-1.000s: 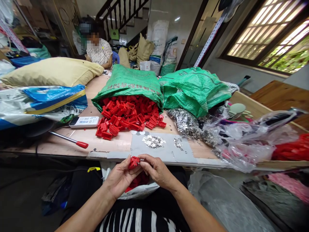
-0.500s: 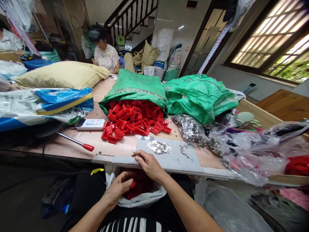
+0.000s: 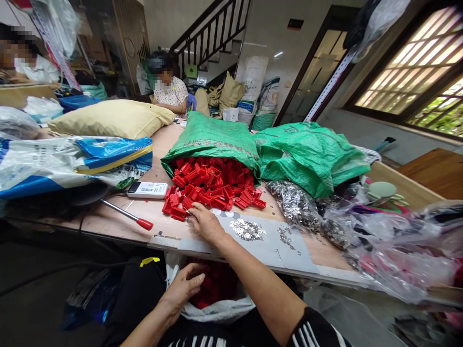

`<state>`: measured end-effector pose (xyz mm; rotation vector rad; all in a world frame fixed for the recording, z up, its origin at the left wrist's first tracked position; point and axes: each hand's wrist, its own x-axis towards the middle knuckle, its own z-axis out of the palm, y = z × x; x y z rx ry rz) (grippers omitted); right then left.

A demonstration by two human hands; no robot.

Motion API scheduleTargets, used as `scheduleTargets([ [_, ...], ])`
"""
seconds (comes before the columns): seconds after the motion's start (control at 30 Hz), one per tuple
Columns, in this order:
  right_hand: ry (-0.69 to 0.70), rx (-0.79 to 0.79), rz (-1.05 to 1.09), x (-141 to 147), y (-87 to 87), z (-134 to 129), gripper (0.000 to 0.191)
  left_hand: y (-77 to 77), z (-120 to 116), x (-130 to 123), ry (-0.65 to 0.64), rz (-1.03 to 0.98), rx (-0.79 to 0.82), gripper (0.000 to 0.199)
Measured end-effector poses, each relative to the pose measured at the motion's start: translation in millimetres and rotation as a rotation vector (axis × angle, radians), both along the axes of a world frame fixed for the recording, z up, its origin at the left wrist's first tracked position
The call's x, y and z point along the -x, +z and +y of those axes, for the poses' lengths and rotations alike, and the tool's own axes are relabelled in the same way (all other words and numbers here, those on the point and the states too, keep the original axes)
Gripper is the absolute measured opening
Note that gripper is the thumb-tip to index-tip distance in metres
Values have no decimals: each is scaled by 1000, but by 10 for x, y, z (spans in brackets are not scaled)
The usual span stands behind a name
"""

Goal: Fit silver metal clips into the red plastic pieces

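Right-hand fingers are at the near edge of the red pieces.

Red Chinese characters run across the green woven sack at the middle; they seem to include 配合饲料, though the slant blurs the rest. Dark Chinese print on the white-and-blue sack at left and blue characters on the white handheld device are illegible.

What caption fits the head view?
Right hand at boxy red plastic parts spilling from a green woven sack; left hand at an open white bag.
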<state>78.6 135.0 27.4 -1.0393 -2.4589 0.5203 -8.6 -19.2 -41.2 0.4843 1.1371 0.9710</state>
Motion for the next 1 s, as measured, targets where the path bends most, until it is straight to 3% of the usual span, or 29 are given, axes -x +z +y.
scheduleTargets([
  [0.13,24,-31,42,-108,78,-132,27,140,30,49,-10,15,-52,37],
  [0.23,35,-21,140,-306,173,-380,27,339,57,93,-11,-113,-109,42],
  [0.43,191,236,271,-746,289,-1016,20,616,77,75,86,-288,-114,63],
  [0.57,208,323,342,-946,271,-1308,17,646,61,-100,13,-196,-97,51],
  [0.67,23,344,427,-1178,262,-1368,14,645,38,-221,0,-139,-75,46],
  [0.77,-324,289,407,-1598,210,-1277,13,645,27,-271,7,-90,-72,49],
  [0.9,-705,28,224,-2305,46,-1035,12,645,28,-299,20,-62,-89,48],
  [1.0,-832,-6,13,-2669,-57,-880,14,639,32,-338,20,-49,-105,47],
])
